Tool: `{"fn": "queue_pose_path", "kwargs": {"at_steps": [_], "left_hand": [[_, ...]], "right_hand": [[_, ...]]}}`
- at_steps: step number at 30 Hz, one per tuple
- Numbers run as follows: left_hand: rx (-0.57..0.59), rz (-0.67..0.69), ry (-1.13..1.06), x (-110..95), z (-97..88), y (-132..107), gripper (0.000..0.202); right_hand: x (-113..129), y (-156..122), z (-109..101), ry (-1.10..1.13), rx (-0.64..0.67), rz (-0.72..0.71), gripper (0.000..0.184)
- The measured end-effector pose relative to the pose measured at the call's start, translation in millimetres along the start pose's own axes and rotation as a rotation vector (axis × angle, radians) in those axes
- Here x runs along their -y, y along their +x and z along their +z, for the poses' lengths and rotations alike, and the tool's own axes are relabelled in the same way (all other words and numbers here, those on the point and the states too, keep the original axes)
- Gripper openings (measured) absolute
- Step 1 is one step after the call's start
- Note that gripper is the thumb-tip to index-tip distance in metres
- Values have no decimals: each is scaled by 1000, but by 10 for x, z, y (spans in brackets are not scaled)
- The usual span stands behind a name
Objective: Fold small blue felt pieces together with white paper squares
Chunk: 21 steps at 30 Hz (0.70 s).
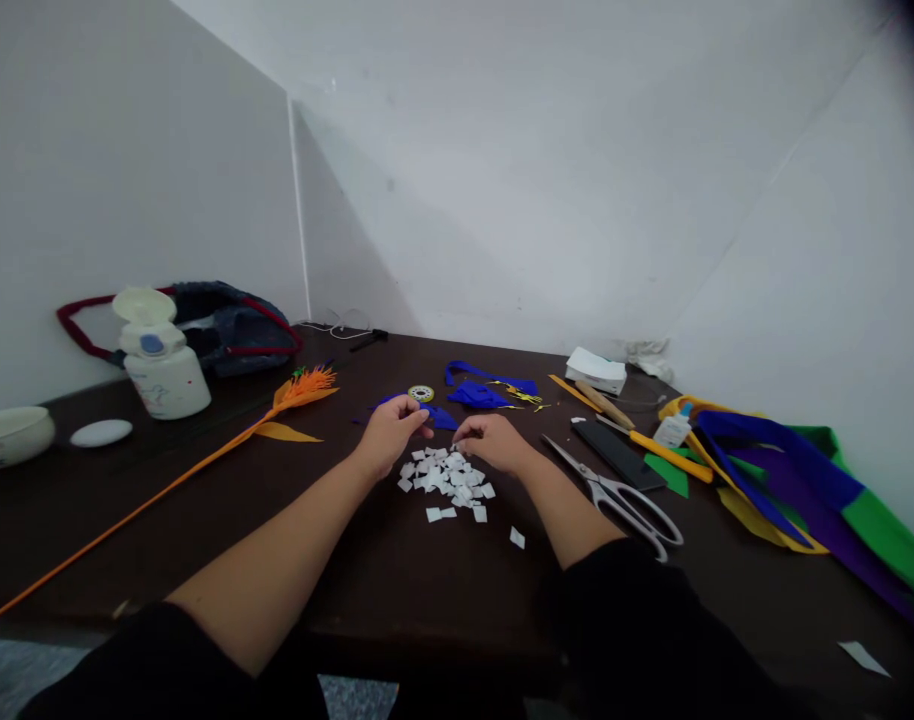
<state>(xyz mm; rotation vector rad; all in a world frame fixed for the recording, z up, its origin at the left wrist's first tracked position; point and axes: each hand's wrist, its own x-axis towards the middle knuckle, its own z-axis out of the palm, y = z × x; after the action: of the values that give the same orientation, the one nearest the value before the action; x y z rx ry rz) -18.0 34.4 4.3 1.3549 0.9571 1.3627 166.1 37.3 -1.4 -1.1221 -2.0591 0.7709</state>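
Note:
Small white paper pieces (449,478) lie in a loose pile on the dark table, with a few strays in front. My left hand (389,435) is at the pile's left back edge, thumb and fingers pinched together; whatever is between them is too small to make out. Over the pile's right back edge is my right hand (496,443), also closed in a pinch, its fingertips close to the top pieces. What it grips is not clear. Blue strips and scraps (476,394) lie just behind both hands, beside a small yellow-rimmed roll (421,394).
Scissors (614,495) lie open by my right forearm. Beyond are a black flat object (618,452), a yellow-handled tool (671,455), a glue bottle (673,428) and coloured fabric or paper (787,480). Leftward are an orange flower stem (164,490), a white container (168,375) and a bowl (14,435).

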Motion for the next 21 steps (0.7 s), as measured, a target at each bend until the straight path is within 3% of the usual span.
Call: {"fn": "queue_pose_path", "kwargs": {"at_steps": [5, 12, 21], "left_hand": [[26, -58, -129, -67, 114, -81, 21], [38, -33, -128, -39, 182, -102, 19], [35, -9, -133, -31, 199, -96, 18]], "right_hand": [[45, -9, 33, 335, -47, 10, 11], [157, -8, 89, 264, -171, -39, 8], [169, 2, 115, 380, -185, -40, 8]]}}
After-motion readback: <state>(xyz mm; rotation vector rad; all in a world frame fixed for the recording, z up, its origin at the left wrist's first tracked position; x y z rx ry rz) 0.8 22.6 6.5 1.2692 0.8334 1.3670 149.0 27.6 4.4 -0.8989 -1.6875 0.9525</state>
